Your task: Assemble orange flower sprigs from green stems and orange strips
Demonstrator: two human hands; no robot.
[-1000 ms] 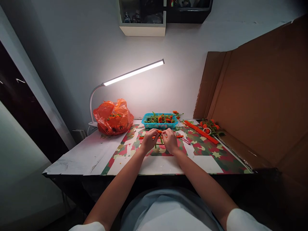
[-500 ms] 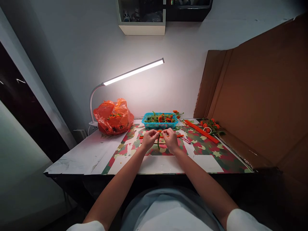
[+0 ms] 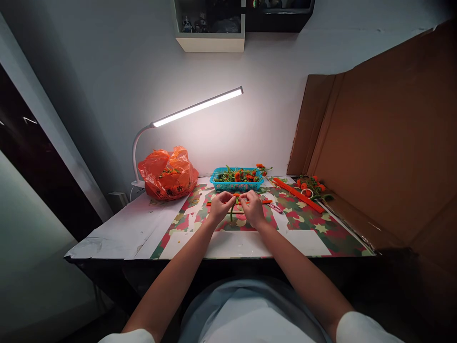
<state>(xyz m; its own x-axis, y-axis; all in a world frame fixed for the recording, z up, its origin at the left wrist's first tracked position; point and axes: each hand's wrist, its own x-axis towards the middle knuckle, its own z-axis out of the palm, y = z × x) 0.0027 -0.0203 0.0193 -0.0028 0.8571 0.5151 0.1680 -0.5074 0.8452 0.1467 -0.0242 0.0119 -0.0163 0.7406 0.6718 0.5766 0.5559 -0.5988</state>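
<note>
Over the middle of the table, both my hands meet at a small orange flower (image 3: 236, 195) with a green, fuzzy-looking stem (image 3: 232, 213) hanging below it. My left hand (image 3: 221, 205) pinches it from the left, thumb against fingertips. From the right, the closed fingers of my right hand (image 3: 252, 207) grip the green part just under the flower head. My fingertips partly hide the piece. Beneath the hands lie thin orange strips (image 3: 266, 202) and a pale thin stick (image 3: 241, 213). A pink looped tool (image 3: 275, 207), too small to identify, lies beside my right hand.
Behind the hands stands a blue basket (image 3: 218, 185) of orange flowers. An orange plastic bag (image 3: 185, 178) and a lit lamp (image 3: 200, 106) are at left. Long orange strips (image 3: 300, 195), more flowers (image 3: 314, 183) and a white ring (image 3: 307, 193) lie right, near tall cardboard (image 3: 378, 138).
The hanging green stem has swung slightly to the left. My fingers have shifted a little around the flower; both hands stay in nearly the same place.
</note>
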